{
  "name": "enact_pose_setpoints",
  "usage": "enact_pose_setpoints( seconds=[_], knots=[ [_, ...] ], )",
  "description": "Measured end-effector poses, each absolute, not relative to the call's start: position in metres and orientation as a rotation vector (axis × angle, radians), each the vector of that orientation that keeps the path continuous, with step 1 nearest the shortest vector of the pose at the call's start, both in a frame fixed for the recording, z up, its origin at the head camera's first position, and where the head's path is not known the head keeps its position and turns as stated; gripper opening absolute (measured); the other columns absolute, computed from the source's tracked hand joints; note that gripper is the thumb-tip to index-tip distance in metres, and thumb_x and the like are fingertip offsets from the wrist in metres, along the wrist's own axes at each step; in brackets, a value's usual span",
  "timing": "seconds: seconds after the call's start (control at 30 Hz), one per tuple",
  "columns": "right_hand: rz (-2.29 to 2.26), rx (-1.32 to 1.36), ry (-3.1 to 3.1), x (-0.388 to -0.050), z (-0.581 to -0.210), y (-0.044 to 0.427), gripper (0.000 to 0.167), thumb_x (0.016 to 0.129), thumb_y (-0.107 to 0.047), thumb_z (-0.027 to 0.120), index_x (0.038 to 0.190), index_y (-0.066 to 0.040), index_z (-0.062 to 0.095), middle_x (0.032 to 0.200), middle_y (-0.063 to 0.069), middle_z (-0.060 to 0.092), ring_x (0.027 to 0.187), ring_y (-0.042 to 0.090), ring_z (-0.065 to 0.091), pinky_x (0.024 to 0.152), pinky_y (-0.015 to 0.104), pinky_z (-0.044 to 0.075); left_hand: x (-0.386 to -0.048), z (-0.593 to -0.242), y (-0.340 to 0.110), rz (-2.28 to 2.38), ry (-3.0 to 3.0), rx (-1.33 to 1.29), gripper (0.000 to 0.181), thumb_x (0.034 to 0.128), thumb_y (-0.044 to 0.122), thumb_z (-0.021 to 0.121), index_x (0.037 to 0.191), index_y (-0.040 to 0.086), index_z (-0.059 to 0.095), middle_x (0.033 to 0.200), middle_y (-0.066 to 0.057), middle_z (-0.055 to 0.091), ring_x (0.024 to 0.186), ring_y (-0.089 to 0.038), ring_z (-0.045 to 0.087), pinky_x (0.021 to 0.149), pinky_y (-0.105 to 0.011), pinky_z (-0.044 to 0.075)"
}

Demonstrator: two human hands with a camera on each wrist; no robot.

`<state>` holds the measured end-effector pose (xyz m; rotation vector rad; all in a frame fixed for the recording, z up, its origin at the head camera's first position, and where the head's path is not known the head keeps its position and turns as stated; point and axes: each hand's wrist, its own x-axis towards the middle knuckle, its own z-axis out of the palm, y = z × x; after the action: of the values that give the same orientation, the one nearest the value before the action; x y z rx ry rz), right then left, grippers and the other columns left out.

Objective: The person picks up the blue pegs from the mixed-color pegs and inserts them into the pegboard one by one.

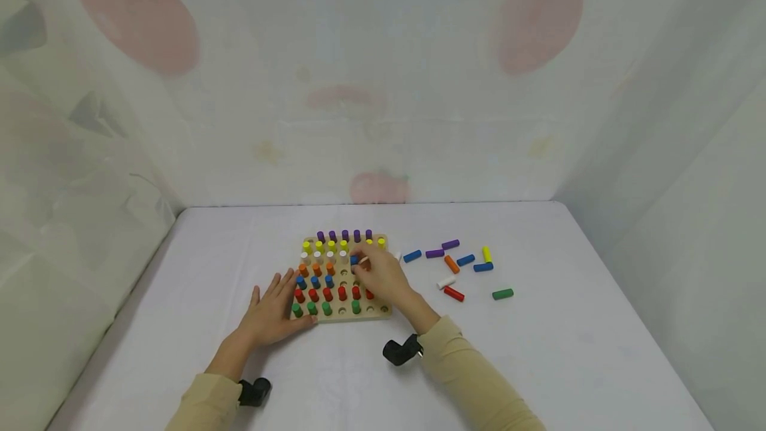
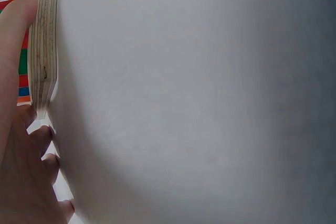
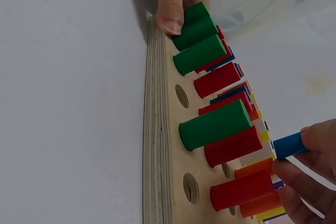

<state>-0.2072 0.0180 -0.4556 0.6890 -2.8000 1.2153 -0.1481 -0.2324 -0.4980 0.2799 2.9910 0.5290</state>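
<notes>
A wooden pegboard (image 1: 335, 317) lies on the table with rows of purple, yellow, white, orange, blue, red and green pegs standing in it. My right hand (image 1: 385, 276) is over the board's right half and pinches a blue peg (image 3: 289, 145) between thumb and fingers. The lower end of that peg is near the other pegs; whether it sits in a hole I cannot tell. Along the board's left side my left hand (image 1: 272, 314) lies with fingers spread and straight, its thumb (image 2: 21, 14) touching the front left corner near a green peg (image 3: 195, 32).
Right of the board lie several loose pegs, among them a red peg (image 1: 453, 293), a green peg (image 1: 503, 294), a yellow peg (image 1: 487, 255) and an orange peg (image 1: 451, 264). Bare holes show in the board's front row. A printed curtain (image 1: 455, 158) hangs behind the white table (image 1: 568, 351).
</notes>
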Motion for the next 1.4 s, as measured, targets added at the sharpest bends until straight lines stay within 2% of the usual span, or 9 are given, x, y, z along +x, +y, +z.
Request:
enact_pose_setpoints(
  seconds=[0.4, 0.7, 0.93, 1.4],
  knots=[
    [1.186, 0.735, -2.784, -0.206, -0.459, 0.012, 0.021, 0.087, -0.016, 0.063, 0.109, -0.017, 0.059, 0.101, -0.003, 0.063, 0.084, 0.006, 0.058, 0.072, 0.014, 0.050, -0.147, -0.495, -0.231, 0.539, 2.997, 0.284, 0.107, 0.0703, 0.071, 0.059, 0.147, 0.007, 0.021, 0.152, -0.015, 0.021, 0.138, -0.040, 0.015, 0.103, -0.069, 0.004],
    [1.136, 0.794, -2.776, -0.205, -0.461, 0.008, 0.019, 0.086, -0.014, 0.063, 0.105, -0.016, 0.061, 0.091, -0.003, 0.061, 0.075, 0.006, 0.052, 0.063, 0.012, 0.045, -0.147, -0.496, -0.231, 0.529, 3.002, 0.283, 0.107, 0.0700, 0.072, 0.058, 0.147, 0.007, 0.022, 0.152, -0.014, 0.021, 0.138, -0.040, 0.016, 0.103, -0.069, 0.005],
    [1.146, 0.790, -2.798, -0.205, -0.464, 0.006, 0.019, 0.087, -0.015, 0.063, 0.106, -0.017, 0.060, 0.092, -0.004, 0.063, 0.071, 0.005, 0.051, 0.060, 0.011, 0.045, -0.147, -0.497, -0.231, 0.531, 3.002, 0.286, 0.107, 0.0698, 0.072, 0.058, 0.147, 0.007, 0.021, 0.152, -0.014, 0.020, 0.138, -0.039, 0.015, 0.103, -0.069, 0.004],
    [1.108, 0.800, -2.865, -0.205, -0.464, 0.003, 0.018, 0.088, -0.015, 0.061, 0.105, -0.016, 0.061, 0.092, -0.005, 0.062, 0.072, 0.004, 0.051, 0.061, 0.010, 0.045, -0.148, -0.498, -0.232, 0.523, 3.006, 0.295, 0.107, 0.0700, 0.072, 0.057, 0.147, 0.007, 0.021, 0.152, -0.014, 0.021, 0.138, -0.039, 0.016, 0.103, -0.069, 0.005]
  ],
)
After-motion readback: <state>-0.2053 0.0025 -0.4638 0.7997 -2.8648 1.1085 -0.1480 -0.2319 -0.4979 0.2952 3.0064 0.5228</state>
